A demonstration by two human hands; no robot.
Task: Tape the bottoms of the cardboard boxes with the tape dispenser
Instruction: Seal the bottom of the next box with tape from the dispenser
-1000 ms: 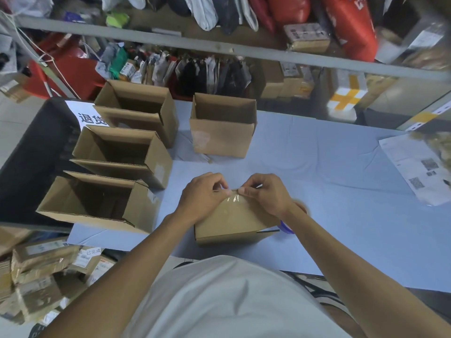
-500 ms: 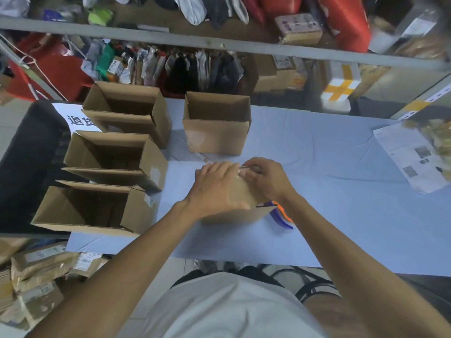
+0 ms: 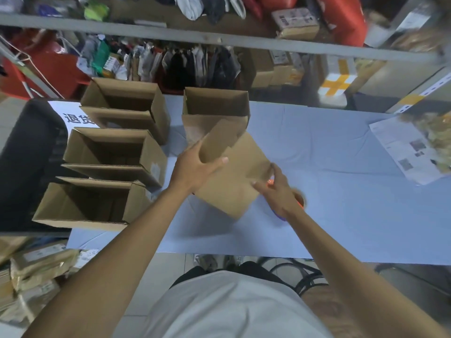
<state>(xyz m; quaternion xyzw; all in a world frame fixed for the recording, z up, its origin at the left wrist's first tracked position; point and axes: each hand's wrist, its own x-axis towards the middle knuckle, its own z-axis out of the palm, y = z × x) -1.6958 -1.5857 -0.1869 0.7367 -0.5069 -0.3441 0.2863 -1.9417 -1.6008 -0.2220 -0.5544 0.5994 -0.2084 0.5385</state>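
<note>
A small brown cardboard box (image 3: pixel 231 181) is lifted off the blue table (image 3: pixel 329 215) and tilted, its open mouth turned up and away from me. My left hand (image 3: pixel 195 167) grips its left wall, thumb over the rim. My right hand (image 3: pixel 275 189) rests against the box's right side with fingers spread. Under my right wrist lies the orange and purple tape dispenser (image 3: pixel 299 203), mostly hidden. One open box (image 3: pixel 214 111) stands right behind the held one. Three open boxes stand at the left: far (image 3: pixel 127 103), middle (image 3: pixel 114 152), near (image 3: pixel 90 203).
A black chair back (image 3: pixel 26 164) stands at the table's left end. Printed paper sheets (image 3: pixel 405 150) lie at the right edge. A metal shelf rail (image 3: pixel 219 42) and packed parcels fill the background. Taped parcels (image 3: pixel 34 272) are piled on the floor at lower left.
Both hands were pressing tape onto the box's upturned bottom on the table. Now the box is lifted and turned over, the left hand gripping its wall and the right hand at its side.
</note>
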